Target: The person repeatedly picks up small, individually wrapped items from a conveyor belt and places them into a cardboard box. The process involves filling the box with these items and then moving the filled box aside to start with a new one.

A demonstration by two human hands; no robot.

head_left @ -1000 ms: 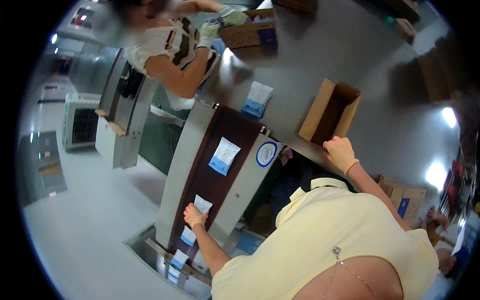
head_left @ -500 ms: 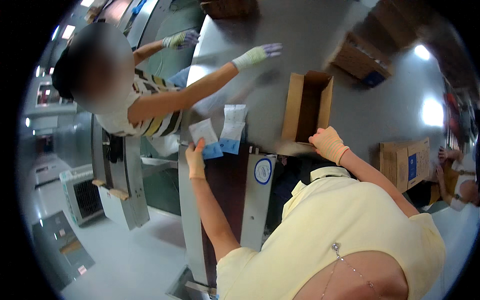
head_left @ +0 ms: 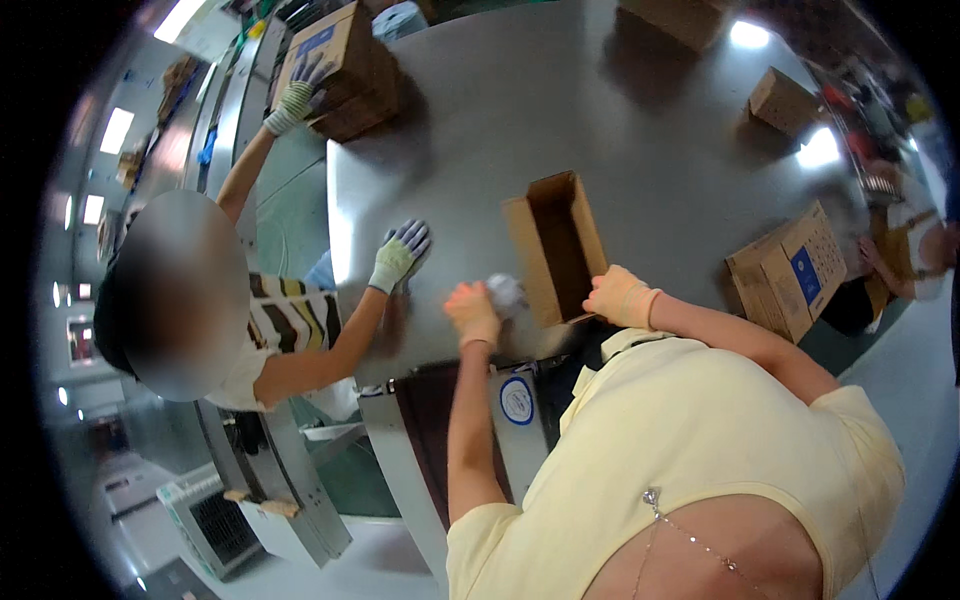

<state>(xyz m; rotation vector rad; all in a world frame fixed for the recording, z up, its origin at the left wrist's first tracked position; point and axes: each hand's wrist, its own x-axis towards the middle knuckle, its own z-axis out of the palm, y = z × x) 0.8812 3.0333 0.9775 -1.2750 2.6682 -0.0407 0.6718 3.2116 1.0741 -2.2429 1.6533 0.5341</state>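
Observation:
An open, narrow cardboard box [head_left: 530, 255] stands on the grey table in front of me, its inside dark. My right hand [head_left: 622, 297], in a thin pale glove, has its fingers curled over the box's near right corner. Left of the box, my left hand [head_left: 473, 313] is closed beside a white paper bundle [head_left: 507, 292], which it appears to grip. Motion blurs the bundle, so its folds cannot be made out. Hand and bundle are just left of the box wall, outside it.
Across the left corner, a co-worker rests one gloved hand [head_left: 298, 98] on a carton [head_left: 345, 70] and holds another gloved hand [head_left: 400, 255] over the table [head_left: 460, 130]. Flattened cartons [head_left: 790, 270] lie at right, near another person. More boxes [head_left: 785, 100] stand farther back.
My left hand has moved right with white paper, toward the box. The blue-and-white leaflets no longer show at the table's near edge. The co-worker now touches a carton. My view has shifted.

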